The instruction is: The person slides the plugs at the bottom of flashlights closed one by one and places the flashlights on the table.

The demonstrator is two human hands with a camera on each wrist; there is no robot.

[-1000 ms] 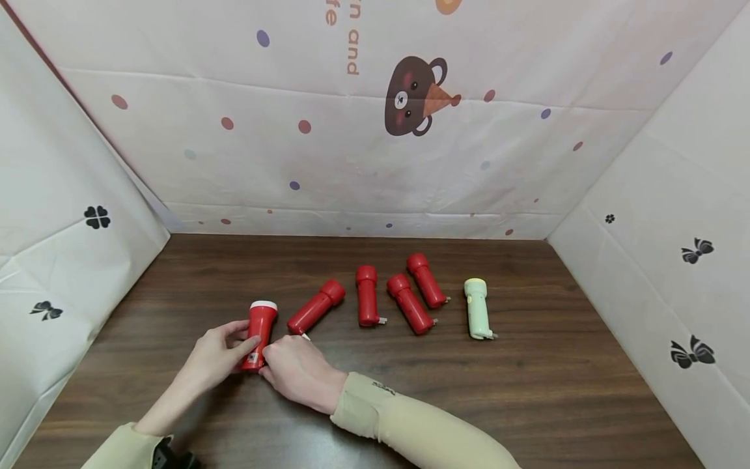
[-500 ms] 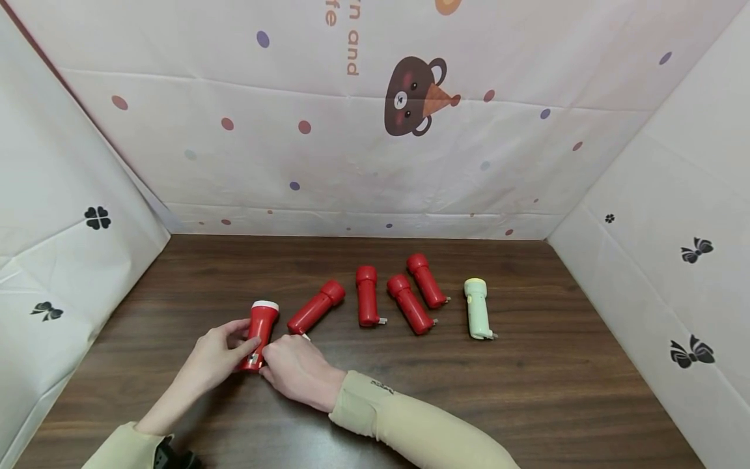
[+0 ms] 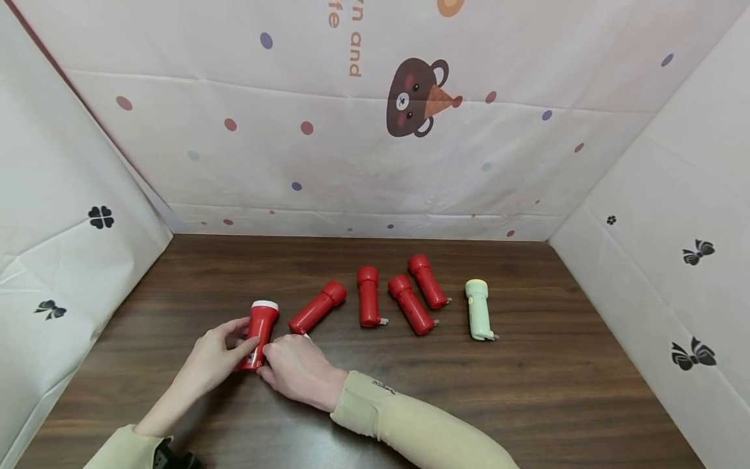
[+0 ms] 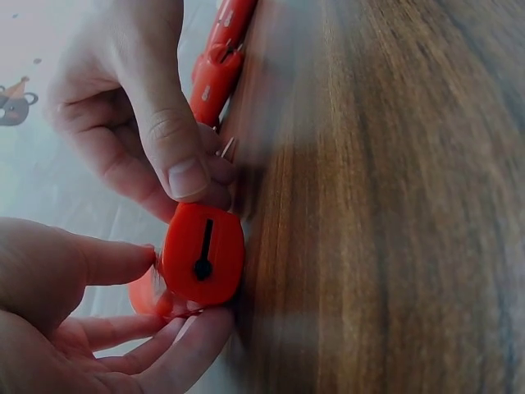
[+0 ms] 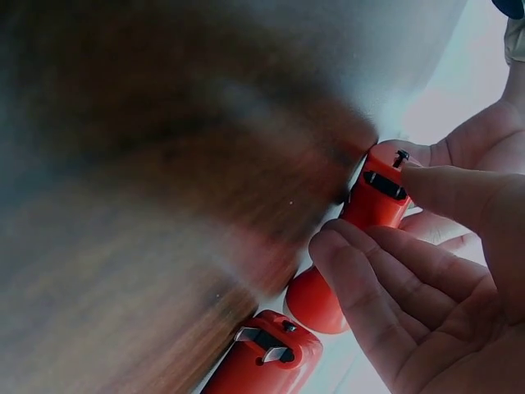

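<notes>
A red flashlight (image 3: 262, 322) with a white head rim lies at the left of the table, tilted slightly. My left hand (image 3: 212, 358) grips its body between thumb and fingers. Close against its right side is my right hand (image 3: 299, 371). In the left wrist view, the flashlight's flat end shows a black slot with a small round knob (image 4: 203, 268). The right thumb (image 4: 168, 144) touches the edge beside it. Seen from the right wrist, that thumb lies by a black slider (image 5: 401, 158) on the body, above dark recessed plug contacts (image 5: 384, 185). The right fingers stretch loosely alongside.
Several other red flashlights (image 3: 316, 309) lie farther back and to the right, some with metal plug prongs (image 5: 275, 355) out. A pale green flashlight (image 3: 478, 312) lies at far right. Printed cloth walls (image 3: 498, 150) enclose the wooden table (image 3: 527, 391).
The held flashlight has rolled slightly in my left hand, so its label shows differently. Both hands stay almost where they were; the head view has shifted a little.
</notes>
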